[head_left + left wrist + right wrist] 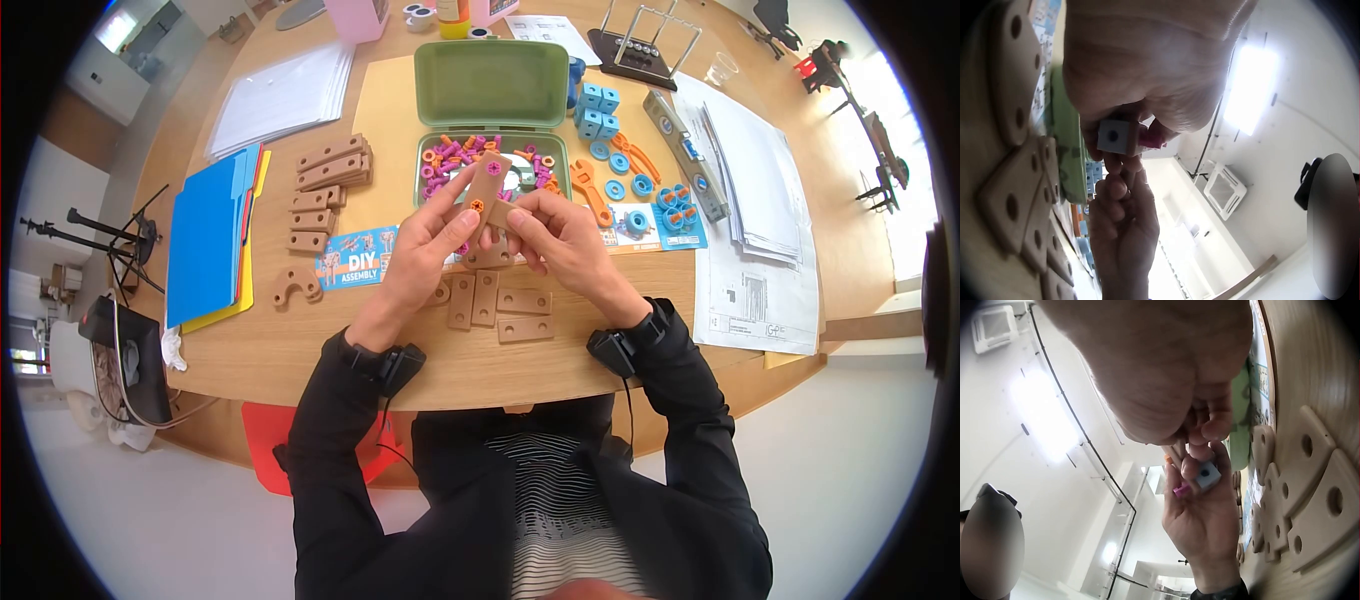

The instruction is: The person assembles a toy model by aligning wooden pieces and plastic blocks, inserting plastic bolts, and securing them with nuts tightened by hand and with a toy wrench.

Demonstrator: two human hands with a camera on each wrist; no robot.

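In the head view my left hand (425,250) grips a brown toy strip (488,180) tilted upward over the table. A pink screw (493,168) and an orange screw (478,206) sit in its holes. Under it, a light blue block (1114,136) with a hole shows between my left fingers, beside a pink screw end (1182,489). My right hand (570,238) pinches a shorter brown piece (500,214) against the strip's lower end; the fingers partly hide it. Several brown strips (525,328) lie on the table below the hands.
Beyond the hands stands an open green box (490,85) with pink and orange screws. Stacked brown strips (335,165) and blue folders (212,230) lie left. Right are blue blocks (597,112), an orange wrench (590,192), blue wheels (640,222), a level (688,155) and papers (760,310).
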